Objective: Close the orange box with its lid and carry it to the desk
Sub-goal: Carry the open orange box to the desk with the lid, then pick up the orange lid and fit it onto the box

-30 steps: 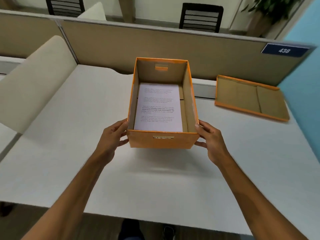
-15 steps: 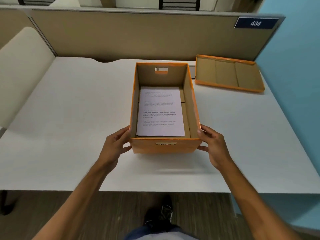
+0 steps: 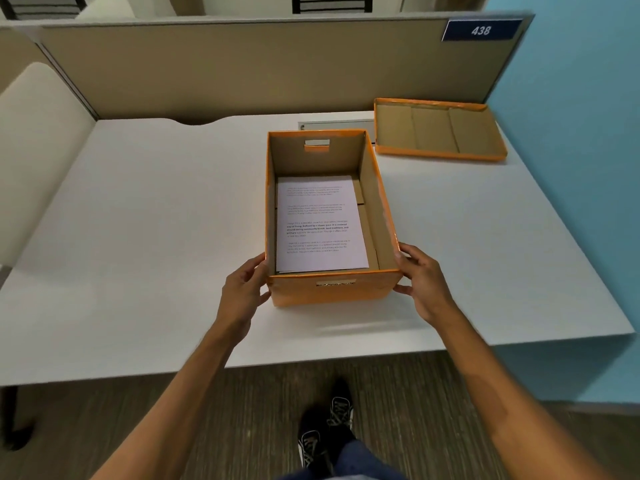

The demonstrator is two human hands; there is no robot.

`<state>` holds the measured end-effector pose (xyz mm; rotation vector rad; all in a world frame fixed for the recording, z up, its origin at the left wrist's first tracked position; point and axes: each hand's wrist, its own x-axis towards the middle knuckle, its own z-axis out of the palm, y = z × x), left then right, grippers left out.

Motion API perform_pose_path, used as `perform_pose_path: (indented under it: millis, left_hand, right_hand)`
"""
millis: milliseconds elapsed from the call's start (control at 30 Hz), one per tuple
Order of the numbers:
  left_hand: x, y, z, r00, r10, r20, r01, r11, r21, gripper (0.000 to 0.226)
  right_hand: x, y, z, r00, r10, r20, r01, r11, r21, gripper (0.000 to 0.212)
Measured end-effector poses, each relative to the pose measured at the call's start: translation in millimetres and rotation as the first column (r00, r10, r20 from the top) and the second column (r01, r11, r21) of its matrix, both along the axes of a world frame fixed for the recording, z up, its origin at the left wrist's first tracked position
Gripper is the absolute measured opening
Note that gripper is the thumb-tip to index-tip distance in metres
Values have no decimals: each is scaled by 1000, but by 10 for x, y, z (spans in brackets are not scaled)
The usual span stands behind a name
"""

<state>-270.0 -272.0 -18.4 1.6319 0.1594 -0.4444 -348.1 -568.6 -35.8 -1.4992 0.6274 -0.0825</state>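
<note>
An open orange box [image 3: 329, 291] stands on the white desk [image 3: 156, 220], with a printed sheet of paper [image 3: 320, 225] lying flat on its bottom. My left hand [image 3: 242, 294] presses against the box's near left corner. My right hand [image 3: 420, 280] presses against the near right corner. Both hands grip the box between them. The orange lid [image 3: 438, 131] lies upside down on the desk at the back right, apart from the box, its brown cardboard inside facing up.
A beige partition [image 3: 259, 64] with a blue "438" sign [image 3: 481, 29] runs behind the desk. A blue wall [image 3: 581, 133] bounds the right side. A cream chair back [image 3: 38, 140] stands at the left. My shoes [image 3: 325, 431] are on the wood-look floor below the desk edge.
The view has tilted down and pulled back, so the box and lid appear shifted right. Both hands stay on the box's near corners; the lid has not moved.
</note>
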Motion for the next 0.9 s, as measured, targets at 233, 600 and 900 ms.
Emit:
perform_pose_path:
  millis: [233, 600, 900]
  left_hand:
    - [-23, 0, 6, 997, -16, 79, 2, 985, 170, 45]
    - [78, -578, 487, 795, -252, 552, -63, 871, 487, 43]
    - [508, -1757, 721, 698, -353, 623, 112, 913, 392, 39]
  right_hand:
    - [-21, 28, 26, 999, 7, -32, -10, 996, -85, 35]
    - [-63, -205, 216, 996, -86, -40, 70, 951, -302, 35]
    - [386, -925, 457, 996, -88, 1, 82, 928, -362, 27]
